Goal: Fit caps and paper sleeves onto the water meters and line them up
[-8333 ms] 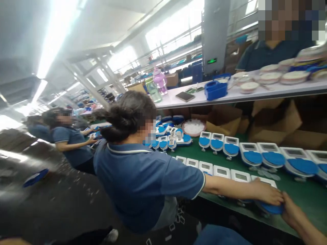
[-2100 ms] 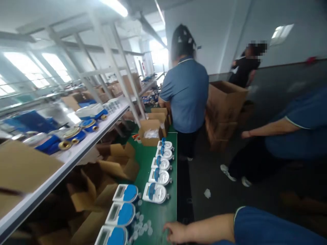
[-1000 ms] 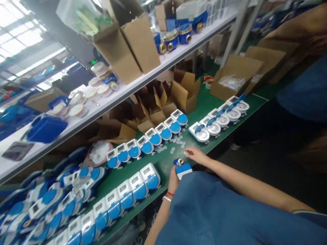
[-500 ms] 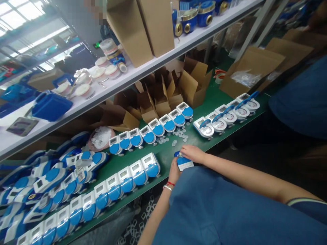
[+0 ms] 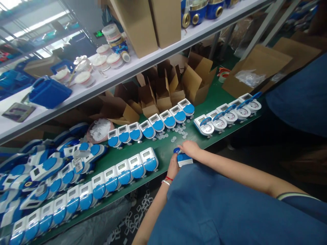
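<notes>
My left hand (image 5: 173,167) grips a blue and white water meter (image 5: 185,159) at the near edge of the green bench (image 5: 163,150). My right hand (image 5: 189,148) lies over the meter's far end with its fingers closed on it, hiding what is underneath. Loose clear caps (image 5: 178,131) are scattered just beyond my right hand. A row of closed meters (image 5: 127,167) runs to the left of my left hand. A second row (image 5: 158,124) stands behind the caps, and a row with lids open (image 5: 230,115) lies to the right.
A heap of meters (image 5: 38,166) fills the bench's left end, next to a bag of caps (image 5: 98,131). Open cardboard boxes (image 5: 163,95) stand under a white shelf (image 5: 102,89) that carries a blue case (image 5: 48,92) and brass-ported parts. A person in blue (image 5: 301,102) stands at the right.
The view swung from the aisle and co-workers back to the bench. My right hand moved from the loose caps onto the end of the meter that my left hand holds.
</notes>
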Demonstrator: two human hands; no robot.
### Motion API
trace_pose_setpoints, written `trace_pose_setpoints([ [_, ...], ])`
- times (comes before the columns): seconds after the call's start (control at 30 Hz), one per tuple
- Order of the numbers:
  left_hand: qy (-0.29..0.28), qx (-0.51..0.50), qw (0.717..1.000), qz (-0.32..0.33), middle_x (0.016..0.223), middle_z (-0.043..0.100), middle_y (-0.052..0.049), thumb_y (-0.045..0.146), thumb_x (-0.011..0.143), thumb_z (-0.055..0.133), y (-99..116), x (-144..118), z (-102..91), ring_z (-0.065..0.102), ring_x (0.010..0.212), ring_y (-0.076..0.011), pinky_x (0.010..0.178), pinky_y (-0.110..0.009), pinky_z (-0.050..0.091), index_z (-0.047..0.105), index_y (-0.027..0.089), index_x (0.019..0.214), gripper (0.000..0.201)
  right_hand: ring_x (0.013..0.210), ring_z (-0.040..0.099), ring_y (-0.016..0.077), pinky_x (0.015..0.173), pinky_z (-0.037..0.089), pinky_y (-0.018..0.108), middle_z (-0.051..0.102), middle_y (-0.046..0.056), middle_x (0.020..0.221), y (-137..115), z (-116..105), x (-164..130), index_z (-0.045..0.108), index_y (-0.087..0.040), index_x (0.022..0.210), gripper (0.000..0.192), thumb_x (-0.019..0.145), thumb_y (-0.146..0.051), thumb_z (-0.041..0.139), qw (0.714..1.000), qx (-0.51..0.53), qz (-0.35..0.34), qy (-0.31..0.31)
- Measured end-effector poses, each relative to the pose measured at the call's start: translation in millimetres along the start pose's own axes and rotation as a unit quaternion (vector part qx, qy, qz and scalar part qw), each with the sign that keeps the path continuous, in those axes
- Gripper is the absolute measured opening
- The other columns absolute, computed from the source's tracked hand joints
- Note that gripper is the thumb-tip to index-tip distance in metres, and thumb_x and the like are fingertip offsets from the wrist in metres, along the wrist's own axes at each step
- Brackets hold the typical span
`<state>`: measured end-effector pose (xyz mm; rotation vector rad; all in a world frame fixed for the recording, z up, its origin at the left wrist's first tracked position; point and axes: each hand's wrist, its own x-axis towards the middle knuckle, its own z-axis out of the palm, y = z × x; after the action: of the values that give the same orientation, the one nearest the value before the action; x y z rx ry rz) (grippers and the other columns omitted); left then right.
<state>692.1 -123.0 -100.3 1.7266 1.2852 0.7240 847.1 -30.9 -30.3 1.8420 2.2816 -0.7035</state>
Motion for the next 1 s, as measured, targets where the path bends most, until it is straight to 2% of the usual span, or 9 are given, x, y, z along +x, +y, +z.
trace_pose_setpoints([
  [0.1, -0.001, 0.011, 1.000, 0.006, 0.133, 0.042, -0.017, 0.028, 0.076, 0.059, -2, 0, 1.7, 0.042, 0.124, -0.0264, 0.104, -0.047, 0.034, 0.031, 0.018, 0.133, 0.064, 0.096, 0.060, 0.0239, 0.084, 0.043, 0.030, 0.066, 0.018, 0.098, 5, 4, 15, 0.065, -0.011, 0.093, 0.049, 0.091, -0.048, 0.033, 0.996, 0.069, -0.042, 0.022],
  [0.17, -0.002, 0.015, 1.000, 0.009, 0.133, 0.043, -0.017, 0.027, 0.076, 0.059, -4, 1, 2.5, 0.041, 0.125, -0.0269, 0.104, -0.047, 0.034, 0.031, 0.018, 0.133, 0.064, 0.098, 0.060, 0.0200, 0.085, 0.041, 0.027, 0.067, 0.013, 0.099, 4, 11, 25, 0.066, -0.014, 0.095, 0.044, 0.093, -0.043, 0.033, 0.987, 0.147, -0.069, 0.008],
  [0.33, -0.007, 0.027, 0.999, 0.020, 0.136, 0.039, -0.017, 0.027, 0.075, 0.059, -6, 2, 2.1, 0.037, 0.128, -0.0271, 0.105, -0.048, 0.032, 0.026, 0.018, 0.135, 0.069, 0.073, 0.064, 0.0124, 0.072, 0.044, 0.020, 0.071, 0.003, 0.076, 0, 35, 39, 0.069, -0.015, 0.080, 0.045, 0.093, -0.034, 0.030, 0.944, 0.320, -0.045, -0.071],
  [0.5, -0.009, 0.040, 0.999, -0.001, 0.138, 0.036, -0.016, 0.026, 0.073, 0.061, -9, 3, 0.7, 0.036, 0.129, -0.0261, 0.106, -0.046, 0.032, 0.021, 0.019, 0.137, 0.075, 0.065, 0.061, 0.0131, 0.069, 0.043, 0.021, 0.068, 0.005, 0.066, -4, 46, 43, 0.068, -0.015, 0.070, 0.047, 0.091, -0.035, 0.031, 0.947, 0.319, 0.020, -0.038],
  [0.67, 0.009, 0.030, 0.999, -0.034, 0.132, 0.042, -0.017, 0.026, 0.068, 0.066, -6, 5, -2.5, 0.040, 0.125, -0.0277, 0.103, -0.047, 0.034, 0.028, 0.017, 0.133, 0.076, 0.069, 0.062, 0.0155, 0.074, 0.043, 0.024, 0.068, 0.008, 0.068, -17, 46, 61, 0.068, -0.014, 0.068, 0.049, 0.091, -0.037, 0.031, 0.948, 0.309, 0.037, -0.063],
  [0.73, 0.016, 0.006, 0.998, -0.065, 0.128, 0.046, -0.016, 0.026, 0.063, 0.072, -3, 6, -6.9, 0.044, 0.121, -0.0284, 0.101, -0.047, 0.036, 0.031, 0.017, 0.130, 0.079, 0.072, 0.063, 0.0161, 0.075, 0.045, 0.025, 0.069, 0.008, 0.072, -15, 44, 68, 0.069, -0.014, 0.077, 0.052, 0.091, -0.045, 0.029, 0.938, 0.331, 0.037, -0.093],
  [0.83, 0.033, -0.047, 0.990, -0.128, 0.122, 0.051, -0.013, 0.027, 0.056, 0.078, -1, 10, -16.5, 0.050, 0.114, -0.0281, 0.098, -0.046, 0.038, 0.034, 0.019, 0.128, 0.085, 0.096, 0.061, 0.0185, 0.087, 0.044, 0.029, 0.068, 0.008, 0.104, 4, 38, 63, 0.062, -0.016, 0.110, 0.057, 0.089, -0.055, 0.027, 0.902, 0.422, 0.018, -0.093],
  [0.9, 0.047, -0.111, 0.978, -0.168, 0.120, 0.054, -0.012, 0.030, 0.057, 0.078, -3, 14, -22.2, 0.053, 0.110, -0.0265, 0.097, -0.045, 0.039, 0.033, 0.020, 0.128, 0.085, 0.115, 0.052, 0.0215, 0.099, 0.037, 0.034, 0.055, 0.008, 0.127, 23, 36, 48, 0.051, -0.020, 0.127, 0.058, 0.084, -0.058, 0.040, 0.885, 0.454, -0.027, -0.097],
  [1.0, 0.041, -0.236, 0.953, -0.184, 0.124, 0.053, -0.014, 0.034, 0.062, 0.076, -9, 23, -23.8, 0.053, 0.112, -0.0245, 0.099, -0.044, 0.039, 0.031, 0.019, 0.127, 0.081, 0.124, 0.043, 0.0256, 0.103, 0.033, 0.037, 0.042, 0.011, 0.139, 44, 37, 20, 0.033, -0.019, 0.139, 0.086, 0.068, -0.051, 0.066, 0.896, 0.417, -0.077, -0.132],
])
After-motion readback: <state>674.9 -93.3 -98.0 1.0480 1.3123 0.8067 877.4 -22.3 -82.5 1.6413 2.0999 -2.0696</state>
